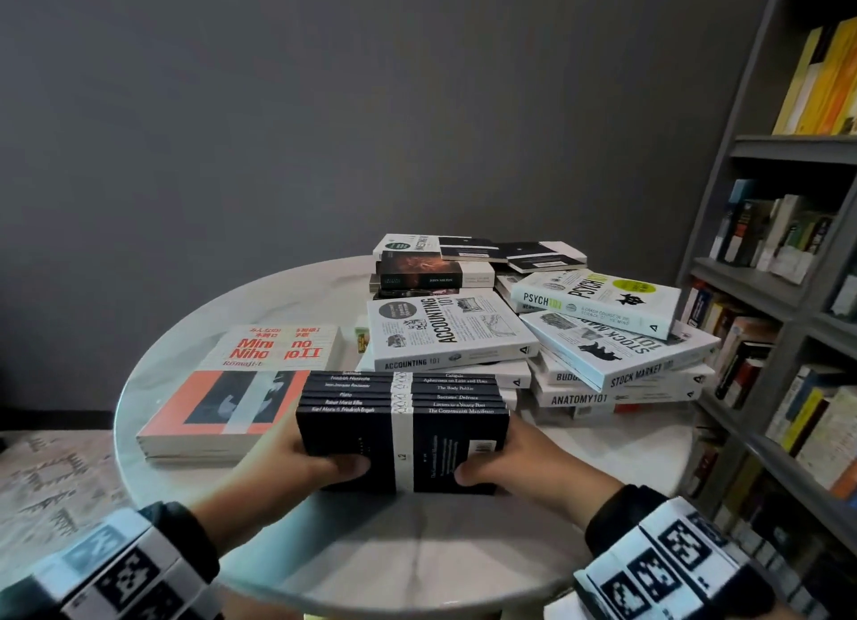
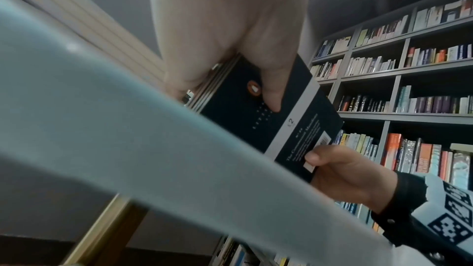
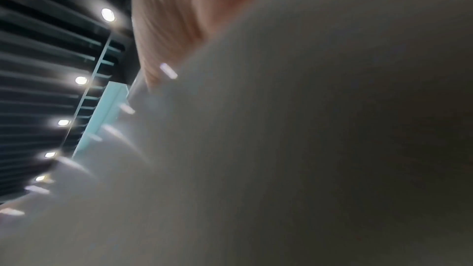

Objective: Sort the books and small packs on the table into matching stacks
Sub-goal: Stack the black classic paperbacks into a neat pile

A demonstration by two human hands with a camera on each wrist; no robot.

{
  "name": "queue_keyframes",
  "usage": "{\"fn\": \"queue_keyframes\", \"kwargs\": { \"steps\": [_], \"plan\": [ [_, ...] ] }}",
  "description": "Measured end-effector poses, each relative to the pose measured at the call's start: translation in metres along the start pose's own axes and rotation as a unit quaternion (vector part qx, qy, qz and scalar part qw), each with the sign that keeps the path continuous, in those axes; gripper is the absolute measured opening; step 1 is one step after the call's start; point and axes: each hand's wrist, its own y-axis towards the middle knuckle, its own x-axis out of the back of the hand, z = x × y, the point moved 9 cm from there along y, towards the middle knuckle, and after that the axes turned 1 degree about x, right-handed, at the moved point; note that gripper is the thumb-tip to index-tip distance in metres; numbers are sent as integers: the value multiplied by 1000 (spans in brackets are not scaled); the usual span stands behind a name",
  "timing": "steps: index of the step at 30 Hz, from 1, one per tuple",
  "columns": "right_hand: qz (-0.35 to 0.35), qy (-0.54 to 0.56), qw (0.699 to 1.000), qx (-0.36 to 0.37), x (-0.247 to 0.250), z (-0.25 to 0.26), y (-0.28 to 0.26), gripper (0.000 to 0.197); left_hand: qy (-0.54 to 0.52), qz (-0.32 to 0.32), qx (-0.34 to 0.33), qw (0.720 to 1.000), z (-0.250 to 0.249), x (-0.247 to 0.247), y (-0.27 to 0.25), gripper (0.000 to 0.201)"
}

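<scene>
both hands grip one stack of slim black books (image 1: 402,427), six spines visible, near the front rim of the round white table (image 1: 417,554): left hand (image 1: 306,457) and right hand (image 1: 514,457) at its ends, thumbs curled over the facing cover. bare tabletop lies before it; orange-covered books (image 1: 222,406) just left, white 101 books (image 1: 617,364) piled behind right.

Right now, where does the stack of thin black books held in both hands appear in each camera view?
Head: stack of thin black books, low centre, between left hand and right hand.
Left wrist: stack in the centre, slanting down to the right.
Right wrist: not in it; only blur.
Shared landmark: the white band across the cover.
</scene>
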Motion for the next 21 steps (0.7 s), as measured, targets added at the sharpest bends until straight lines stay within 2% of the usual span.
{"fn": "queue_keyframes", "kwargs": {
  "steps": [3, 5, 7, 8, 10, 13, 14, 15, 16, 17, 19, 21],
  "plan": [
    [28, -36, 999, -22, 0, 7, -1, 42, 15, 8, -11, 1000, 4, 2, -1, 43],
    [55, -82, 994, -37, 6, 13, -3, 37, 30, 20, -28, 999, 4, 2, -1, 54],
    [113, -142, 982, -56, 13, 21, -5, 35, 45, 26, -49, 997, 4, 4, 0, 72],
    [135, -181, 973, -54, 20, 27, -7, 43, 50, 24, -61, 997, 4, 4, -1, 79],
    [150, -254, 955, -41, 39, 45, -6, 64, 57, 28, -85, 994, 3, 4, 1, 77],
    [57, -270, 960, -50, 84, 79, 9, 79, 79, 32, -92, 992, 9, 4, 3, 63],
    [22, -273, 961, -39, 99, 90, 16, 75, 87, 28, -88, 992, 12, 5, 4, 63],
    [-20, -276, 961, -23, 113, 101, 26, 58, 91, 26, -85, 992, 15, 6, 4, 63],
    [-73, -263, 962, -6, 127, 111, 37, 32, 94, 25, -85, 992, 17, 6, 4, 63],
    [-126, -242, 962, 12, 142, 120, 46, 18, 96, 24, -88, 991, 17, 6, 4, 62],
    [-204, -204, 957, 27, 168, 125, 70, 37, 93, 14, -96, 991, 17, 7, 3, 59],
    [-251, -203, 946, 29, 183, 126, 92, 48, 82, 2, -98, 992, 18, 8, 2, 63]
  ]
}}
